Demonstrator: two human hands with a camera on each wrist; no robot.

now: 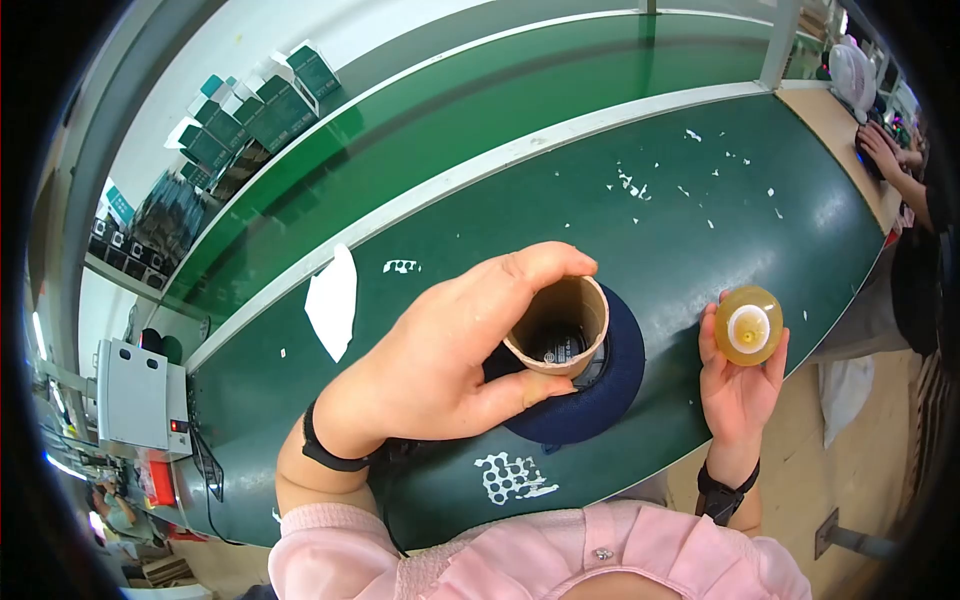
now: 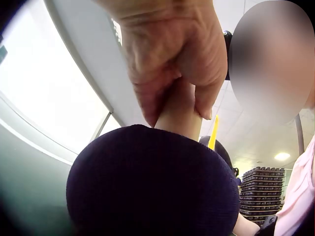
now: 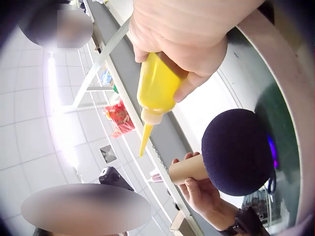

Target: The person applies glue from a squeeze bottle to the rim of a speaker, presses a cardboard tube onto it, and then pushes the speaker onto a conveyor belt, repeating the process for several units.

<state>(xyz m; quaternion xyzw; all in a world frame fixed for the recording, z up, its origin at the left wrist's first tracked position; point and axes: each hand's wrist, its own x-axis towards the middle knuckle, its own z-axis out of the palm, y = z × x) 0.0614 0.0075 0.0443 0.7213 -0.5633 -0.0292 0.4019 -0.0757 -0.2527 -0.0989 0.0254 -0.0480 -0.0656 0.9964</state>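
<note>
My left hand (image 1: 440, 350) grips an open-ended cardboard tube (image 3: 189, 169), thumb on one side and fingers on the other. The tube stands against a round, navy fabric-covered object (image 1: 625, 355) on the bench; a dark surface with a printed label (image 1: 568, 348) shows down its bore. Off to the right, my right hand (image 1: 742, 400) holds a yellow squeeze bottle (image 3: 160, 86), its long thin nozzle (image 3: 145, 140) pointing away from the palm. The bottle is apart from the tube. In the left wrist view, the navy object (image 2: 152, 182) fills the lower middle.
Punched white scrap (image 1: 510, 478) lies near the bench's front edge, and a white sheet (image 1: 333, 300) left of my left hand. Small white bits (image 1: 630, 185) dot the far bench. Green-and-white boxes (image 1: 270, 110) stand beyond the ledge. Another person's hand (image 1: 880, 150) is at far right.
</note>
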